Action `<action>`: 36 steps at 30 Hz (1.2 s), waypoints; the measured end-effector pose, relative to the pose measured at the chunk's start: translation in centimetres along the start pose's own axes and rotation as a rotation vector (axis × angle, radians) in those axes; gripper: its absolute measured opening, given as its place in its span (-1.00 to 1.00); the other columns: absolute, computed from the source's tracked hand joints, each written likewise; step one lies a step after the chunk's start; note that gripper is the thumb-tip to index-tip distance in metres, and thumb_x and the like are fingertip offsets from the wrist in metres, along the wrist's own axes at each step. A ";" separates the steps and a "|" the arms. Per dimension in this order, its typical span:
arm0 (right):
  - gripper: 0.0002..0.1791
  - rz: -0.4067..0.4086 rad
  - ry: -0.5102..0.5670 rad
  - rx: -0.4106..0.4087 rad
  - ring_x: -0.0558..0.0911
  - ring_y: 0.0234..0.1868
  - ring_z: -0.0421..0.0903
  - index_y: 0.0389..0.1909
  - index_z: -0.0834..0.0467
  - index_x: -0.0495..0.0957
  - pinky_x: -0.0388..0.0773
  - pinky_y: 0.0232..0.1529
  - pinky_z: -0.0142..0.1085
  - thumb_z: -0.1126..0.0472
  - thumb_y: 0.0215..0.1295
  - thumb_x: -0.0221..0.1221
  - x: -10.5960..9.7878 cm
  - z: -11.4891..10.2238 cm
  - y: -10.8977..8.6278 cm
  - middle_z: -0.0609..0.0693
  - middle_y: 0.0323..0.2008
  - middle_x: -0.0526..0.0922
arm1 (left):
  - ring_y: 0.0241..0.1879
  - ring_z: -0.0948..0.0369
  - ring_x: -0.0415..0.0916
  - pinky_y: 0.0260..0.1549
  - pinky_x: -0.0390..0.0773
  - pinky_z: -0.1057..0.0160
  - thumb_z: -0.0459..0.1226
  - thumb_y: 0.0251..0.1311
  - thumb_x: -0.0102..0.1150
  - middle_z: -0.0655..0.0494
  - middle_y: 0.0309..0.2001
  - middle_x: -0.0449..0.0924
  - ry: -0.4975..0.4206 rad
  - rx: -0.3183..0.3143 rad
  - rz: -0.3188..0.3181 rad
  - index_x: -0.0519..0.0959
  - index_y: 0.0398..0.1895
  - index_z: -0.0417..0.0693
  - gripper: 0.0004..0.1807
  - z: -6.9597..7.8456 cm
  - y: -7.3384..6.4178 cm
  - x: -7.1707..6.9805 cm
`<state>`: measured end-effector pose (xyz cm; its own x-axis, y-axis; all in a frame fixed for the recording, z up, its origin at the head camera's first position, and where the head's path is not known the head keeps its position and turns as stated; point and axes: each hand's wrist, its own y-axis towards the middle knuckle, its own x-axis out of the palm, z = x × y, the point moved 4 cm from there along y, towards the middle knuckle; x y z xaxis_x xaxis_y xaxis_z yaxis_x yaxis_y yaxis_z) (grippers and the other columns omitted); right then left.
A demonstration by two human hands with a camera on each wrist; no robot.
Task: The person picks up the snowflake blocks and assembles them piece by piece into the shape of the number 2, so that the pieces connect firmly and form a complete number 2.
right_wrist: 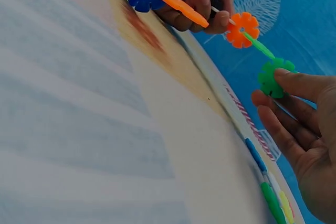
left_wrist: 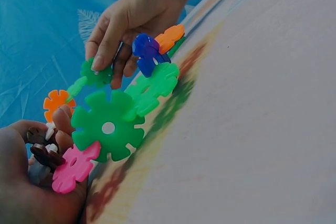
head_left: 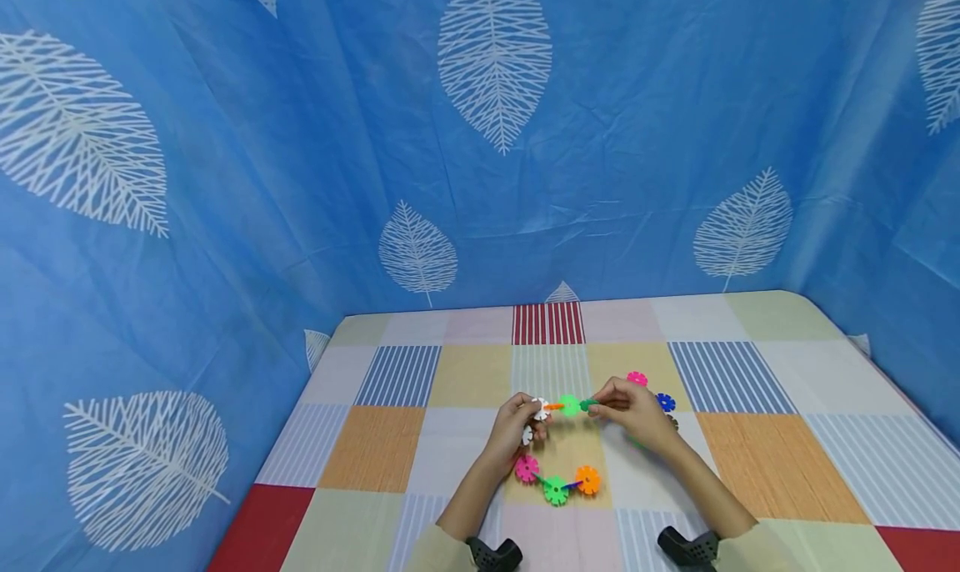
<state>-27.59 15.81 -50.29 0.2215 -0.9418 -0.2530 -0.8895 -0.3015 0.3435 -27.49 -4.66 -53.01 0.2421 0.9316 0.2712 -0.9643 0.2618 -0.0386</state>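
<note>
Black wrist mounts (head_left: 495, 554) and pale sleeves (head_left: 444, 550) sit closest, on the near side of a chain (head_left: 527, 469) of notched, flower-shaped plastic discs. On that chain's near stretch come an orange disc (head_left: 588, 480) at the free end, a light green disc (head_left: 556, 490) and a pink disc (left_wrist: 75, 167). Past these, the left hand (head_left: 510, 429) grips the chain's left side, its fingers curled round white discs (head_left: 542, 409) and brown discs (left_wrist: 47, 156). At the chain's far end, the right hand (head_left: 633, 409) pinches a dark green disc (right_wrist: 271, 80) between thumb and fingers; this end is raised above the cloth. To the right of the chain, partly behind that hand, lie more pieces, including a blue piece (head_left: 665, 402) and, farther off, a pink piece (head_left: 637, 378). Beneath the chain spreads a patchwork cloth (head_left: 375, 455) of plain and striped squares, and behind it hangs a blue curtain (head_left: 600, 180) printed with white leaves.
</note>
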 end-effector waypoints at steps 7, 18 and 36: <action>-0.93 0.032 -0.079 -0.032 0.64 -0.35 -0.17 -0.39 0.22 0.58 0.59 -0.31 -0.37 0.34 0.10 0.26 0.4 0.0 0.0 0.08 -0.38 0.64 | -0.73 0.36 0.38 -0.72 0.34 0.47 -0.28 0.30 -0.05 0.12 -0.59 0.53 0.026 0.018 -0.006 0.33 -0.42 -0.10 -0.86 -0.1 0.1 0.1; -0.91 0.085 -0.109 -0.218 0.65 -0.38 -0.01 -0.47 0.32 0.58 0.59 -0.32 -0.39 0.54 0.04 0.22 1.5 -3.4 -0.4 0.18 -0.43 0.65 | -0.70 0.33 0.38 -0.68 0.37 0.43 -0.30 0.31 -0.03 0.11 -0.62 0.52 0.053 -0.003 -0.003 0.38 -0.44 -0.16 -0.84 0.5 -0.4 -0.1; -0.91 0.105 0.081 -0.222 0.67 -0.42 0.03 -0.46 0.43 0.50 0.60 -0.34 -0.32 0.63 0.05 0.14 2.0 -2.9 -1.1 0.34 -0.41 0.61 | -0.71 0.34 0.37 -0.69 0.38 0.46 -0.26 0.32 -0.04 0.13 -0.61 0.52 0.027 -0.017 -0.039 0.38 -0.45 -0.15 -0.80 0.0 -0.3 0.1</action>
<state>-25.02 13.79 -48.55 0.1718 -0.9759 -0.1347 -0.8015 -0.2180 0.5568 -27.20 -4.66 -53.02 0.2820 0.9271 0.2468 -0.9523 0.3017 -0.0452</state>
